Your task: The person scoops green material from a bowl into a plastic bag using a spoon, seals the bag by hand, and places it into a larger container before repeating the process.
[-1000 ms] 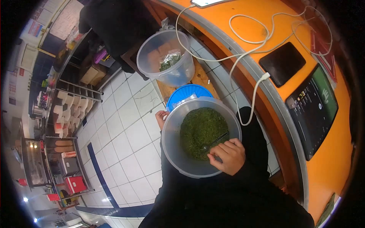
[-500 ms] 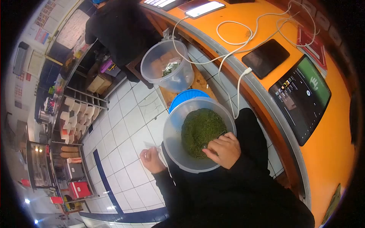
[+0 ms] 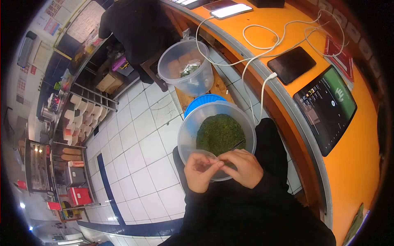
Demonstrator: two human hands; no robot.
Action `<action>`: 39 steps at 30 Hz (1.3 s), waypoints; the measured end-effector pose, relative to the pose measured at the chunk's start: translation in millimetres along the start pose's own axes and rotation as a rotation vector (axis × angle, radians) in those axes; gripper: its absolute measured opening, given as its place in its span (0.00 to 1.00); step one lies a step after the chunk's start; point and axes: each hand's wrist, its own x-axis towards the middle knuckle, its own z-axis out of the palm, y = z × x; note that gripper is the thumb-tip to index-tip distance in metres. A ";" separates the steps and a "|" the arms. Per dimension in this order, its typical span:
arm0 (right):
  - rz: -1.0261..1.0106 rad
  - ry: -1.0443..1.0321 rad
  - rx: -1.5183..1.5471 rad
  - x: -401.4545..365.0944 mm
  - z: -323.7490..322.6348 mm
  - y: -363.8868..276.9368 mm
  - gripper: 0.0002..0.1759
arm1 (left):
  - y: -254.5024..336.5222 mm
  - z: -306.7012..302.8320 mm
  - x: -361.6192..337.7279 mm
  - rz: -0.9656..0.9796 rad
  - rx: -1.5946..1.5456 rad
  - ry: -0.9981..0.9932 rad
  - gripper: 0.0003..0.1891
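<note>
A clear plastic bucket point(image 3: 185, 130) in my lap holds chopped dried green herb point(image 3: 219, 133). Over its near rim my two hands meet, fingertips together. My left hand point(image 3: 200, 171) pinches a small clear plastic bag point(image 3: 208, 154), mostly hidden by the fingers. My right hand point(image 3: 243, 167) is closed, with thumb and forefinger at the bag's edge. From that hand a thin dark utensil point(image 3: 237, 144) sticks out over the herb; its other end is hidden.
Behind the bucket are a blue lid point(image 3: 204, 101) and a second clear bucket point(image 3: 168, 77) containing filled bags point(image 3: 190, 68). The orange counter point(image 3: 283, 35) on the right carries a tablet point(image 3: 324, 110), a phone point(image 3: 291, 64) and white cables. A person in black point(image 3: 137, 30) stands ahead.
My left hand has come right, from beside the bucket to its near rim, bringing the small bag to my right hand. My right hand has drawn slightly nearer to me.
</note>
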 end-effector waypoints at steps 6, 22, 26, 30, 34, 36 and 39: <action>0.037 0.006 0.043 -6.0 0.6 4.4 0.06 | 1.0 -8.4 2.9 -0.033 0.126 -0.119 0.15; 0.007 0.034 -0.367 -13.0 10.9 12.9 0.09 | 5.7 10.2 10.2 0.153 0.779 -0.294 0.07; 0.039 0.041 -0.317 -13.5 17.1 17.2 0.10 | 2.8 9.4 10.4 0.260 0.797 -0.255 0.06; 0.115 0.185 -0.273 -5.5 10.1 16.0 0.09 | -2.4 14.2 2.1 0.308 0.958 -0.113 0.07; 0.099 0.145 -0.235 -4.1 7.3 11.2 0.10 | 0.0 14.1 -2.0 0.106 0.786 -0.014 0.08; 0.095 0.138 -0.217 -5.8 11.0 11.2 0.09 | 3.4 11.4 0.7 0.075 0.773 -0.009 0.09; 0.024 0.117 -0.236 -9.5 14.3 8.0 0.09 | 3.2 11.1 1.4 0.045 0.755 0.008 0.10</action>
